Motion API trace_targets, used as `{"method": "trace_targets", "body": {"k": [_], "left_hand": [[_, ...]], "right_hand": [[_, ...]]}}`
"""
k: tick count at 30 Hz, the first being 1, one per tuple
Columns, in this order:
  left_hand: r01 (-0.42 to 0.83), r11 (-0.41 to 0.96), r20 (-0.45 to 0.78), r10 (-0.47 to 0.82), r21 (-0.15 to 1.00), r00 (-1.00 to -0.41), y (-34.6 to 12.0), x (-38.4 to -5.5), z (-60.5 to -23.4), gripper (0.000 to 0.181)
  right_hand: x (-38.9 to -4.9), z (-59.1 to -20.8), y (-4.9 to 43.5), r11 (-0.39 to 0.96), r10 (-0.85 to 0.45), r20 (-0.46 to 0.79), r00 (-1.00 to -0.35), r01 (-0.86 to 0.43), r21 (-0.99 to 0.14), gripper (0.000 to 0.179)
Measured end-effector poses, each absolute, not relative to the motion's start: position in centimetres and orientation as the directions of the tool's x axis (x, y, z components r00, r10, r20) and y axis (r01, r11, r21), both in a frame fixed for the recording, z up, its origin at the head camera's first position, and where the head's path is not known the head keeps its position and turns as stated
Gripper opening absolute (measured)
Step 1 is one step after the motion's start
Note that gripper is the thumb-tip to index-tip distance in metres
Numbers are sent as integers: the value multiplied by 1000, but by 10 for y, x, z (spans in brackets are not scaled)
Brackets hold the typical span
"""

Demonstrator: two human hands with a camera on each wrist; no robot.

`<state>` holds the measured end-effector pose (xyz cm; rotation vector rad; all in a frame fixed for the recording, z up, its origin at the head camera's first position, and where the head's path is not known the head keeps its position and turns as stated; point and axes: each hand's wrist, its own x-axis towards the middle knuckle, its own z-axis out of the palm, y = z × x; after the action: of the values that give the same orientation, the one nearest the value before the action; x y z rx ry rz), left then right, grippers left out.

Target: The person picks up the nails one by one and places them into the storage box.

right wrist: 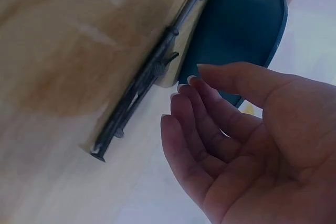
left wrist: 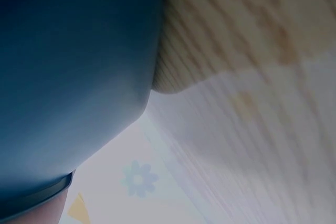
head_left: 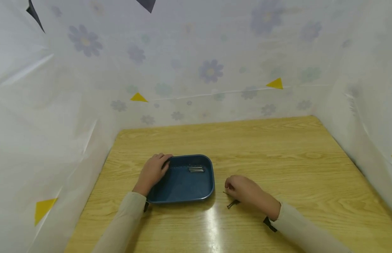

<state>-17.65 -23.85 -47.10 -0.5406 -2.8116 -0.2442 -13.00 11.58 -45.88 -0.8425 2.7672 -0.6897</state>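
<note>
A blue tray lies left of centre on the table. My left hand grips its far left corner, fingers outside the rim and thumb over the inside. Several thin metal nails lie side by side in the tray's far right part. Right of the tray, my right hand hovers by a small heap of dark nails on the table. In the right wrist view its fingers are loosely bent, with the thumb near the index fingertip and nothing visible between them.
The wood-grain table reaches back to a pale flowered sheet, which also hangs along both sides. Yellow triangles are stuck on the sheet. Black bands circle both wrists.
</note>
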Motion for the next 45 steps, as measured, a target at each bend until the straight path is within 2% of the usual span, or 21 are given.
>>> {"method": "trace_targets", "body": {"k": [15,28,38,45], "left_hand": [[379,917,278,336,120,-900,-238,-176,-469,34],[370,922,280,329,111,-902,-237,-176,-469,34],[371,921,283,328,114,-901,-237,-176,-468,34],[379,919,292,336,105,-896,-237,-175,-468,34]], "right_hand": [[-124,-470,115,714,-595,-26,-803,-513,-476,7],[-122,-469,106,753,-563,-35,-826,-494,-435,10],[-126,-470,100,751,-595,-49,-802,-534,-389,13],[-126,-468,99,733,-593,-50,-804,-513,-446,11]]}}
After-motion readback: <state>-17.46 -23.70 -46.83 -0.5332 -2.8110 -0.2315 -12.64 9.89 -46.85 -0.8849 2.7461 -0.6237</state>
